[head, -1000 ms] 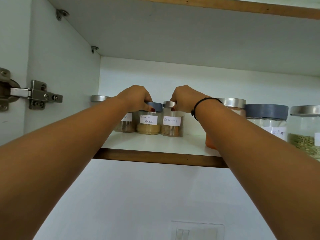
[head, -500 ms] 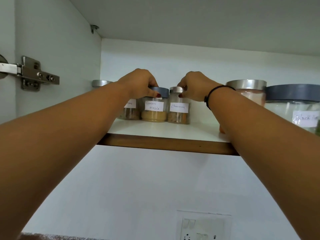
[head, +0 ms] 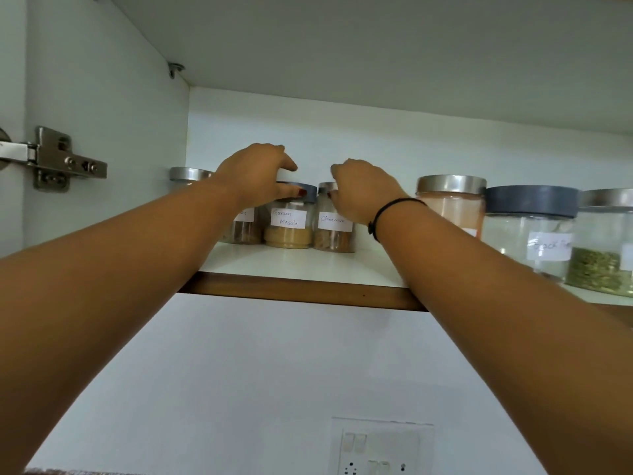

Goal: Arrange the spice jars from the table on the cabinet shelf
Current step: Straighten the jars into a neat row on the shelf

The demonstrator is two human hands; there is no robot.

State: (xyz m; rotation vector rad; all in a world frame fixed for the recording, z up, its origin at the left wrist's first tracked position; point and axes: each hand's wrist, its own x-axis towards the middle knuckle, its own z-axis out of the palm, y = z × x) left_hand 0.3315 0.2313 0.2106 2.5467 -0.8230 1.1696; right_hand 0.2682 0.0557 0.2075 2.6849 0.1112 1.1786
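Note:
On the white cabinet shelf (head: 301, 265) two small glass jars stand side by side. The grey-lidded jar labelled Garam Masala (head: 289, 224) holds tan powder. The steel-lidded Cinnamon jar (head: 334, 231) holds brown powder. My left hand (head: 255, 173) curves over the Garam Masala lid, thumb on the lid's front rim. My right hand (head: 359, 192) holds the Cinnamon lid the same way, thumb at its front and fingers arched over the top. A third small jar (head: 245, 229) stands left of them, half hidden by my left arm.
A steel-lidded jar (head: 190, 173) stands at the shelf's far left corner. To the right are an orange-powder jar (head: 450, 207), a grey-lidded Black Pepper jar (head: 531, 234) and a jar of green herbs (head: 603, 265). A door hinge (head: 54, 159) is left, a switch plate (head: 382, 447) below.
Both jars stay in place on the shelf. The fingers of both hands have risen a little above the lids while the thumbs stay on the rims. The view has shifted slightly.

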